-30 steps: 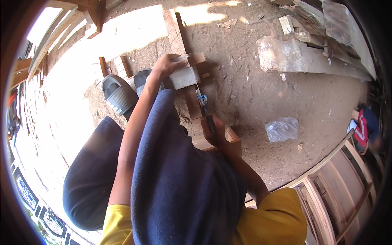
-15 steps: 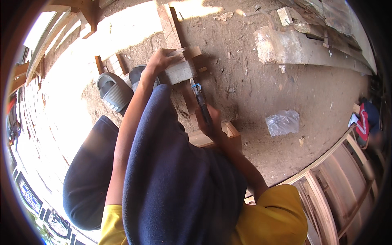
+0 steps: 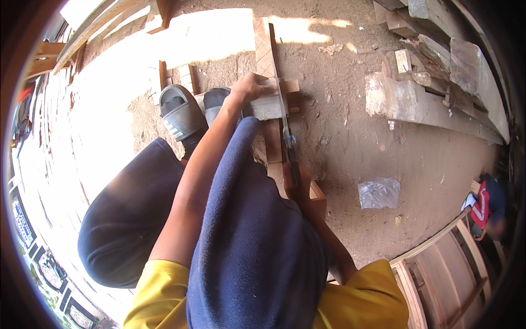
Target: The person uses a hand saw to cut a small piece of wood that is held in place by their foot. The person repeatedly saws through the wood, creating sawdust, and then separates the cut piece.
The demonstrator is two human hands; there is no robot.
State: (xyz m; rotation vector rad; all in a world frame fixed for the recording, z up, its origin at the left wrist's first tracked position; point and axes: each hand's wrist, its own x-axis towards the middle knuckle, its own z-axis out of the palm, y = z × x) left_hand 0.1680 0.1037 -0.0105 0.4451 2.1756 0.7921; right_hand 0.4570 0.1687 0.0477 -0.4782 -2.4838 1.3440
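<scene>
My right hand (image 3: 297, 185) is closed around the dark handle of a hand saw (image 3: 284, 118). Its narrow blade points away from me and crosses a piece of wood (image 3: 292, 86) close to that piece's right end. With my left hand (image 3: 249, 89) I grip this wood from the left and hold it down on a pale, weathered block (image 3: 268, 107). The fingertips are partly hidden. A long wooden board (image 3: 264, 52) runs away from me beyond the block, and a brown length of wood (image 3: 273, 143) shows on the near side.
My feet in grey slide sandals (image 3: 183, 112) rest left of the block. A wooden box (image 3: 318, 198) is partly hidden by my knee. A clear plastic bag (image 3: 379, 193) lies on the dirt floor to the right. Old timbers (image 3: 408, 96) are stacked far right, wooden frames (image 3: 438, 268) near right.
The saw has moved forward, so its blade now lies across the wood instead of ending near the block's close edge. My left hand keeps its hold. The whole view has shifted.
</scene>
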